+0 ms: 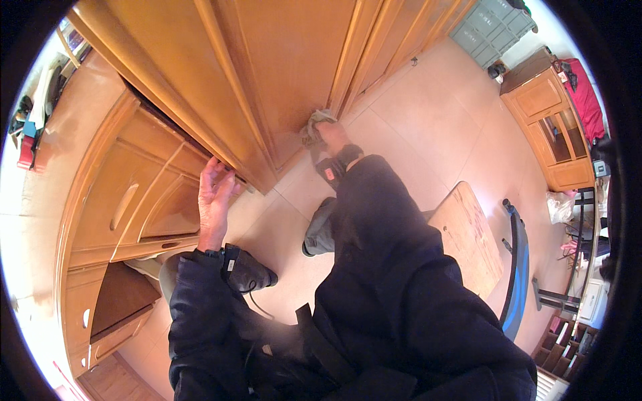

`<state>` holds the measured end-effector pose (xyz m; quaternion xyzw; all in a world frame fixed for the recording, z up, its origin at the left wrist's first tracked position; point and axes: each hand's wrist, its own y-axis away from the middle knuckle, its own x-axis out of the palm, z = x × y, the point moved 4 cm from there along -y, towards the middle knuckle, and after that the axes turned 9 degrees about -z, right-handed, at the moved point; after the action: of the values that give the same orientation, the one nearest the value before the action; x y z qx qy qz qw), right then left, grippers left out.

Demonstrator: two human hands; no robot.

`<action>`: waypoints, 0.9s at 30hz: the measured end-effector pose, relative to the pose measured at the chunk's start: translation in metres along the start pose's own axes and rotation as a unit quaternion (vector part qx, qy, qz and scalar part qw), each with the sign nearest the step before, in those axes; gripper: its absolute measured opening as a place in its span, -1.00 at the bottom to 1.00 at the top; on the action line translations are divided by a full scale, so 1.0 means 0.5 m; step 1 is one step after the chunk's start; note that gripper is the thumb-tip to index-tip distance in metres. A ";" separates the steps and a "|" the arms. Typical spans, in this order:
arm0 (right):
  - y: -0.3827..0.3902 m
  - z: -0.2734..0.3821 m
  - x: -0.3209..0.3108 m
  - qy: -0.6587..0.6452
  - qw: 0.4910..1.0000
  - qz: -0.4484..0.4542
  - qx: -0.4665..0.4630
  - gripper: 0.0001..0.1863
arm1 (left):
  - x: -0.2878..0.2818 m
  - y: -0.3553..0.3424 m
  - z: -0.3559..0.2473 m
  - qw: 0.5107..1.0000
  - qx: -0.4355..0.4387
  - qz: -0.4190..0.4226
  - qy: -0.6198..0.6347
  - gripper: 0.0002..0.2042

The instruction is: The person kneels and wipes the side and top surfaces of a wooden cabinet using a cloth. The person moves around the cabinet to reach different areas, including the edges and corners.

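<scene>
The right hand (334, 137) has its grip closed around a crumpled grey cloth (313, 128), pressed to the lower part of a brown wooden door (287, 60), near its bottom edge. The left hand (215, 194) has loosely bent fingers at the door's near edge; whether that grip has hold of it, I cannot tell. Close on the left stands a wooden cabinet (167, 177), crowding that hand's side. A dark shoe (251, 271) rests on the tiled floor (428, 127) below. At the right, a pale wooden board (471, 234) lies beside the dark sleeve (394, 220), with a blue-and-black curved object (517, 274) just past it. Farther off are a grey crate (491, 33) and a small cabinet (538, 100) bearing red fabric (585, 100).
</scene>
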<state>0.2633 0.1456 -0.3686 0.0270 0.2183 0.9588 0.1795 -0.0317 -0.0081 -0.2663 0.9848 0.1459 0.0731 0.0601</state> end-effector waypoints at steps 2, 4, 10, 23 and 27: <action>-0.018 -0.045 0.004 -0.018 0.999 -0.020 0.047 -0.67 | 0.001 -0.003 -0.001 1.000 -0.003 -0.001 0.012 -0.49; -0.038 -0.069 -0.006 0.178 0.983 0.017 -0.036 -0.68 | 0.002 -0.002 -0.002 1.000 -0.012 -0.005 0.012 -0.49; -0.129 -0.170 -0.020 0.627 0.708 0.121 -0.303 -0.66 | 0.006 0.005 -0.014 1.000 -0.008 -0.001 -0.030 -0.49; -0.105 -0.078 -0.039 -0.051 0.967 -0.243 -0.053 -0.48 | 0.008 0.010 -0.031 0.999 -0.026 0.000 -0.035 -0.47; -0.045 0.032 -0.047 0.086 0.952 -0.279 -0.095 -0.46 | 0.008 0.012 -0.033 0.999 -0.044 0.002 -0.032 -0.46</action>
<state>0.2951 0.1628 -0.3633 -0.1350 0.1396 0.8856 0.4218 -0.0290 -0.0109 -0.2490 0.9833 0.1386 0.0475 0.1079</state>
